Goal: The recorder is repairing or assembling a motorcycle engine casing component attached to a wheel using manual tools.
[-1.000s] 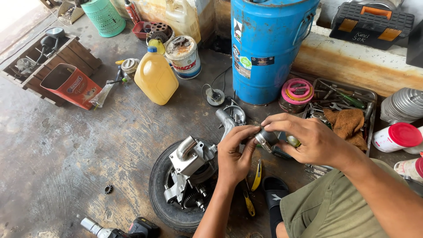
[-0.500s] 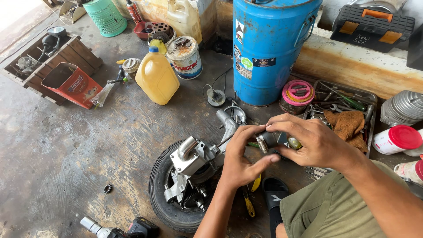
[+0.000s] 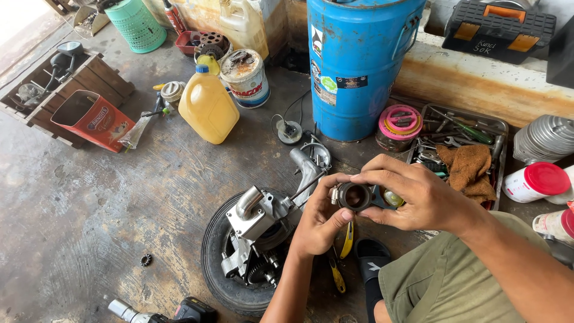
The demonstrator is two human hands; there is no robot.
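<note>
Hands, left (image 3: 320,224) and right (image 3: 418,197), pinch a short dark metal ring-shaped part (image 3: 354,196), bore facing the camera; its 3 o'clock end is hidden.

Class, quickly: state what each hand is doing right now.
Left hand: closed on the round dark metal part with a central hole.
Right hand: closed on the same part.

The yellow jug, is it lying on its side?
No, the yellow jug stands upright on the floor, blue cap on top, beside a paint can.
</note>
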